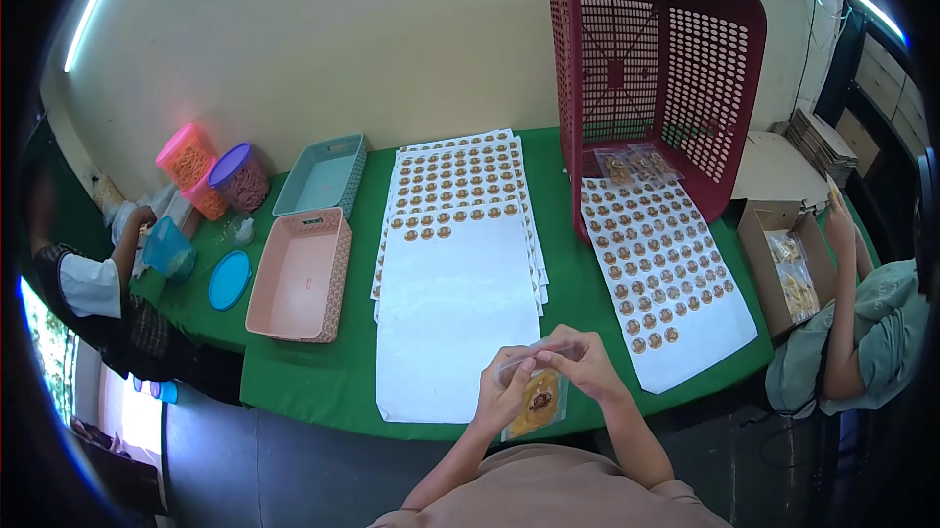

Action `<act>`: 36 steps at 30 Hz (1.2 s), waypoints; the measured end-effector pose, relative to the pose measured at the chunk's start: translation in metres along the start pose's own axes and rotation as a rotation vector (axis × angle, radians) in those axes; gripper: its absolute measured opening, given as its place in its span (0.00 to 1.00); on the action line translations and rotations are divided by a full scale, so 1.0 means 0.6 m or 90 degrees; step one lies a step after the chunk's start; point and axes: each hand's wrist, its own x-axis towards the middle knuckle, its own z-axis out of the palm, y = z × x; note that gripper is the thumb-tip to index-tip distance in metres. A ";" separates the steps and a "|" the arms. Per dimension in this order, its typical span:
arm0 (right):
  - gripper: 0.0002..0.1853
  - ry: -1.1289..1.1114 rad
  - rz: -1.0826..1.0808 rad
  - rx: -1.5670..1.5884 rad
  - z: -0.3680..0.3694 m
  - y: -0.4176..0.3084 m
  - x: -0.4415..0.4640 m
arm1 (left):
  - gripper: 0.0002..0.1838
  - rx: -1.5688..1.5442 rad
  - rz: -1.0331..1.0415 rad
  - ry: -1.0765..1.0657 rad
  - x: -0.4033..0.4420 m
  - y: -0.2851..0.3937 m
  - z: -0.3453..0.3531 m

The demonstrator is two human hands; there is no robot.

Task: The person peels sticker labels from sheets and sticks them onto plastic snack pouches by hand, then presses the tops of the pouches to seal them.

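The green table (578, 417) takes up most of my view, and its near edge worries me most: what I'm holding is right above it, so a slip could end on the floor. On it, the big red crate (663, 68) lies on its side with its mouth towards me; a knock could send the flat bags (636, 165) just inside sliding out. The right-hand sticker sheet (676, 332) reaches up to that mouth, so a tug on it might snag the rim or drag those bags along. The left-hand stack of sheets (455, 322) is uneven, and a passing sleeve could push it further askew (paper on cloth moves easily, I find). The pink basket (294, 273) sits well off to the left, less of a risk. The small clear bag (537, 408) hangs in front of my stomach, over the table's near edge, yellow food inside. My left hand (502, 399) and right hand (585, 363) both pinch its top edge, fingertips close together. I can't tell whether it is sealed; if it isn't, uneven pressure could leave a gap and let pieces spill. The round sticker (540, 401) on its front could crease if the film bunches.
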 end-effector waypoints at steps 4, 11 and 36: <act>0.05 0.002 -0.092 -0.164 0.003 -0.008 -0.002 | 0.09 0.027 -0.005 -0.019 -0.004 -0.001 -0.007; 0.05 0.114 -0.196 -0.286 0.009 0.007 -0.009 | 0.08 0.014 -0.011 -0.027 0.001 0.000 -0.008; 0.13 0.128 -0.139 -0.358 -0.050 0.000 -0.064 | 0.14 0.370 0.125 -0.071 0.020 0.007 -0.022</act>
